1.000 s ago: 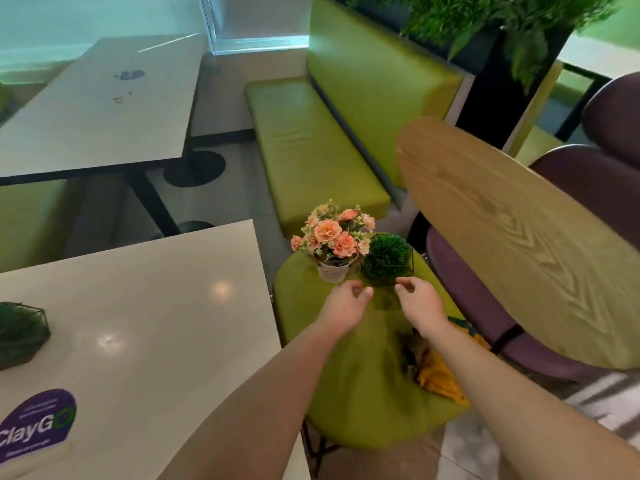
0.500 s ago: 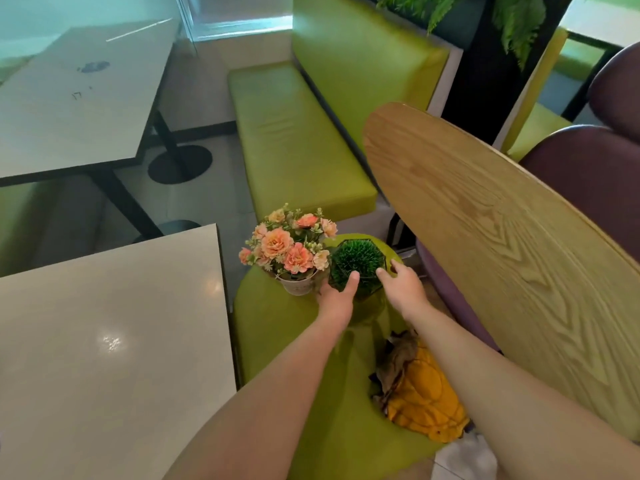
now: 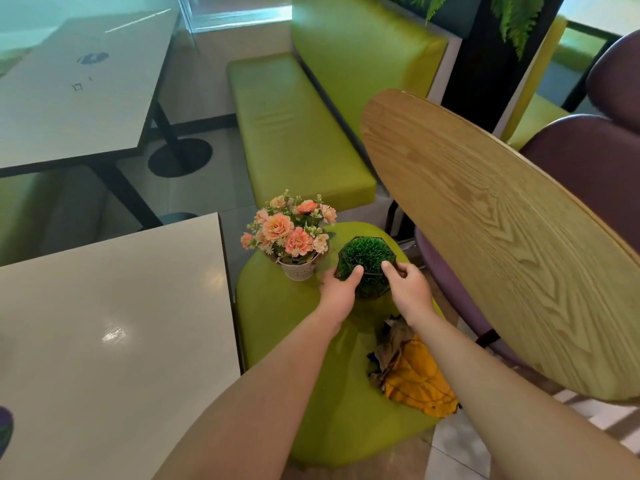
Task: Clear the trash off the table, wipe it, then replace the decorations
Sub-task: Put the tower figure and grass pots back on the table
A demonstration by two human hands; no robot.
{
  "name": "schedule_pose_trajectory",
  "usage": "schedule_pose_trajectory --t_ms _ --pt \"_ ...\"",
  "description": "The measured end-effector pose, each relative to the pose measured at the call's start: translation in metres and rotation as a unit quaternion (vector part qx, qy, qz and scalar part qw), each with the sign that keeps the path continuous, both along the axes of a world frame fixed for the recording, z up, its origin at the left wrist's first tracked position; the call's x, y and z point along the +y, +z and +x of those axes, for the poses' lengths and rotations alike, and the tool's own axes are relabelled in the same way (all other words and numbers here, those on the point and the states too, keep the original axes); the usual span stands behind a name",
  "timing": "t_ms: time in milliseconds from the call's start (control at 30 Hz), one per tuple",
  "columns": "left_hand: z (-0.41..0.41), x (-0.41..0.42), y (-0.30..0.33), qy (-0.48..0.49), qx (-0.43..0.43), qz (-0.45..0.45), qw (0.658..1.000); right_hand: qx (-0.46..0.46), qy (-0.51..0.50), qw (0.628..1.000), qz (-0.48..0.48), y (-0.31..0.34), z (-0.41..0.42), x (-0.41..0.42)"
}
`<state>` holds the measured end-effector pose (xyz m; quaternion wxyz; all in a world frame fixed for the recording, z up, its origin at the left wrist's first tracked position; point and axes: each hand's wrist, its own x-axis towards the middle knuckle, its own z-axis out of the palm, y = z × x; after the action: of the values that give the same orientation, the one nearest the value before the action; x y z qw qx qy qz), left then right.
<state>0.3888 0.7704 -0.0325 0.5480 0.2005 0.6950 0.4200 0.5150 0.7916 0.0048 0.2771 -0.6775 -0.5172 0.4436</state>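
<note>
I see left hand (image 3: pixel 337 289) and right hand (image 3: pixel 408 284) curled onto opposite sides of the green moss ball in black wire cage (image 3: pixel 366 263) | sits between them, on lime stool (image 3: pixel 277 327) | likely light, thin wire: lift by frame | peach flower pot (image 3: pixel 298 268) just left of left hand

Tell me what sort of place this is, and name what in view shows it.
Most likely a cafe or casual restaurant seating area. A long green padded bench runs beside several plain tables, and small table decorations, a pot of pink flowers and a green grass ball, sit on a green seat.
</note>
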Motion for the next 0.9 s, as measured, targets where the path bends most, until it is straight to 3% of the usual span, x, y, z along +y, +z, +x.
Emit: schedule_pose_trajectory --t_ms 433,900 --pt "-0.039 -0.105 0.039 -0.069 0.031 0.030 0.997 0.024 -0.043 0.998 0.046 0.035 -0.027 -0.118" --pt "-0.201 -0.277 0.069 0.005 0.091 0.046 0.995 0.111 0.031 0.993 0.034 0.058 -0.187 -0.259"
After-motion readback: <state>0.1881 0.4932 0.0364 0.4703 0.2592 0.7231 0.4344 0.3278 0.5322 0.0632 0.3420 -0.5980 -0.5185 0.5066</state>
